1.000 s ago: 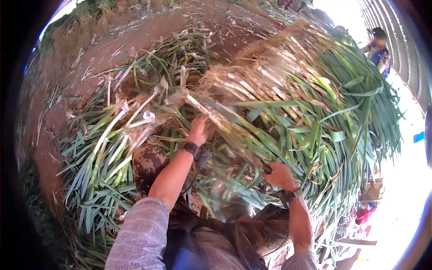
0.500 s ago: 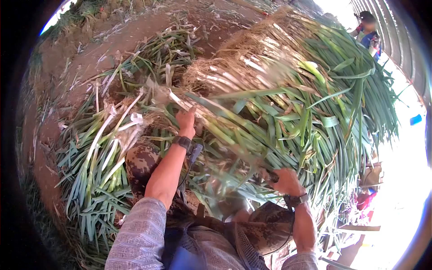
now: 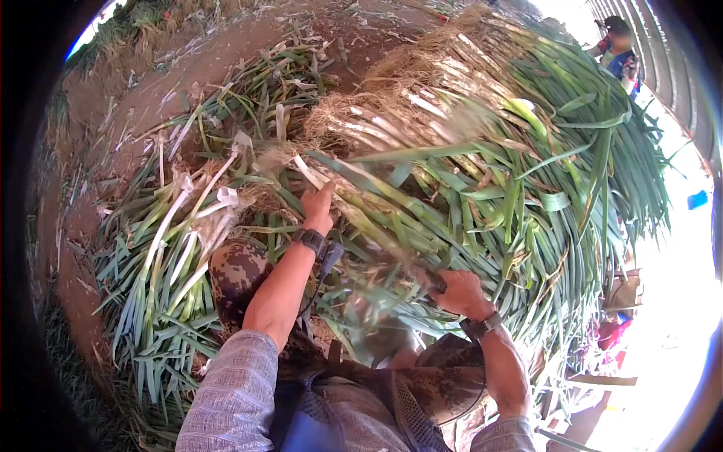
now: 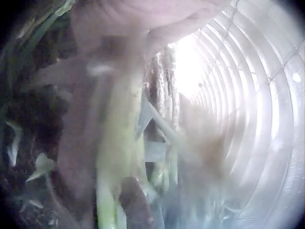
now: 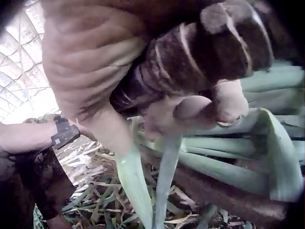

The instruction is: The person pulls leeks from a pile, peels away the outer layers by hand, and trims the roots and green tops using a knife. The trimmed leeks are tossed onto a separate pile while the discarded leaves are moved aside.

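Note:
My left hand grips a leek stalk just below its white end in the head view; close up in the left wrist view, the hand is above a blurred pale green stalk. My right hand holds a dark handle over the green leaves. In the right wrist view this handle looks banded, with the fingers of the hand curled round it and leek leaves close below. What the handle belongs to is blurred.
A large leek heap, roots toward the upper left, fills the right side. Looser leeks lie at the left by a camouflage-covered knee. Another person is at the upper right, beside a ribbed wall.
The head view has shifted. My right hand has moved up and left since half a second ago, still holding the handle. My left hand keeps its grip near the white end.

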`<state>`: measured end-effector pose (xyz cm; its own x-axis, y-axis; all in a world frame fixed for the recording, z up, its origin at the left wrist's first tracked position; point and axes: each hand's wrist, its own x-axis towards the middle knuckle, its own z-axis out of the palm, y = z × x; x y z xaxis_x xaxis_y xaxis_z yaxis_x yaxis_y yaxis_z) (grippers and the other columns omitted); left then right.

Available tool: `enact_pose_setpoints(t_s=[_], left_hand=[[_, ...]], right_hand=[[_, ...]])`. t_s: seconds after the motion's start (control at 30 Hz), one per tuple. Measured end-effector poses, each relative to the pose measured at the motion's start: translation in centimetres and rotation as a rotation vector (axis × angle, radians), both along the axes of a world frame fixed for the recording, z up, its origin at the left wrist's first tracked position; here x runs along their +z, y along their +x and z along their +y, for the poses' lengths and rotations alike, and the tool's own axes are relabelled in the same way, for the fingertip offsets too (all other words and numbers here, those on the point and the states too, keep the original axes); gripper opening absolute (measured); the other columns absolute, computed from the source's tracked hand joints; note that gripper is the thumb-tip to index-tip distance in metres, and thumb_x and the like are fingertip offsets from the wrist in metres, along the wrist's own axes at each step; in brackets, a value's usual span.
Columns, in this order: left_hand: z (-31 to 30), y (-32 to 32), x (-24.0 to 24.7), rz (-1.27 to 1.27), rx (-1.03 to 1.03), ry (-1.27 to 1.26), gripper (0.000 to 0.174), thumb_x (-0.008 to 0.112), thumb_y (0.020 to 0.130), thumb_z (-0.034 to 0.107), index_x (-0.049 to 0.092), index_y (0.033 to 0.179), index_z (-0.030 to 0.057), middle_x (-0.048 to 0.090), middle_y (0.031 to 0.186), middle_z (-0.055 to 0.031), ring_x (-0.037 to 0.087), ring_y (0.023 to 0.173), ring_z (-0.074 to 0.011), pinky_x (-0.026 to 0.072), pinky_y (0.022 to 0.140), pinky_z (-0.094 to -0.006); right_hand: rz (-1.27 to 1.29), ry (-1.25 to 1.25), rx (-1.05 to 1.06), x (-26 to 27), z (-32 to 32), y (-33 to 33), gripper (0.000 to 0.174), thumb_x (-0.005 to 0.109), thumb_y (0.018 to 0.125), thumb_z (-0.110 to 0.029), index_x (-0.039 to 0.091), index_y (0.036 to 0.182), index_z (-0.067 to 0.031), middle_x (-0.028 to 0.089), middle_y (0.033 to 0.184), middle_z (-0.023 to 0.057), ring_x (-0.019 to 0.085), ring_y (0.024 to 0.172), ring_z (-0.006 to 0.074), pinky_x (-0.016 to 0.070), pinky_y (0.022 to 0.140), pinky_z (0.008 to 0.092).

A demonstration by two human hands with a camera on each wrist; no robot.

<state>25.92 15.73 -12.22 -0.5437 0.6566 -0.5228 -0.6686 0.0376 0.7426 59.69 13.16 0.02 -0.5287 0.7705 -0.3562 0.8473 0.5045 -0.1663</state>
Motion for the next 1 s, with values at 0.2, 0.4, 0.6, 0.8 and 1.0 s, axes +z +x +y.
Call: enact_pose_setpoints(t_s=[0.2,0.4,0.6,0.8,1.0], left_hand=[[-0.2,0.0,1.3,-0.003,0.009,0.023,0.113,0.076,0.085,0.028,-0.013,0.151,0.0051,0.022,0.155,-0.0207,0.019,0.143,-0.0371,0.0222,0.11,-0.066],[0.6,-1.9,-1.9,-0.074,0.182,-0.008,0.096,0.08,0.079,0.027,0.02,0.148,-0.0006,0.033,0.149,-0.02,0.035,0.134,-0.0362,0.0342,0.104,-0.0541],[0.4,-1.0,-0.3,0.029,0.242,-0.123,0.054,0.082,0.078,0.021,0.051,0.114,-0.0046,0.058,0.108,-0.0134,0.057,0.089,-0.0235,0.048,0.074,-0.0436],[-0.4,-0.6,0.7,0.019,-0.001,-0.114,0.095,0.078,0.08,0.044,0.028,0.143,-0.0079,0.039,0.142,-0.0208,0.042,0.126,-0.0316,0.038,0.101,-0.0498],[-0.9,-1.5,-0.1,0.133,-0.147,-0.143,0.08,0.062,0.082,0.067,0.051,0.126,0.0008,0.059,0.109,-0.01,0.055,0.095,-0.0192,0.0502,0.078,-0.0413]], right_hand=[[0.047,0.036,0.011,-0.2,0.3,-0.6,0.036,0.063,0.079,-0.04,0.07,0.092,-0.0069,0.068,0.08,0.0206,0.066,0.08,0.0398,0.0512,0.077,0.0488],[-0.071,-0.026,0.002,2.7,-0.8,0.3,0.041,0.064,0.078,-0.049,0.069,0.088,-0.0095,0.068,0.078,0.0188,0.066,0.076,0.0395,0.0507,0.074,0.0481],[-0.014,-0.009,-0.088,1.9,-1.4,2.8,0.032,0.068,0.077,-0.036,0.069,0.09,-0.0061,0.067,0.08,0.0208,0.063,0.08,0.0417,0.0481,0.075,0.0492],[-0.042,-0.024,-0.023,0.7,-0.1,0.4,0.036,0.064,0.078,-0.037,0.069,0.094,-0.006,0.068,0.086,0.0213,0.065,0.087,0.0392,0.0497,0.08,0.0486],[0.041,0.004,-0.022,-0.4,1.6,-3.0,0.034,0.063,0.074,-0.032,0.068,0.094,-0.0039,0.068,0.088,0.0232,0.065,0.087,0.0404,0.0499,0.079,0.0487]])
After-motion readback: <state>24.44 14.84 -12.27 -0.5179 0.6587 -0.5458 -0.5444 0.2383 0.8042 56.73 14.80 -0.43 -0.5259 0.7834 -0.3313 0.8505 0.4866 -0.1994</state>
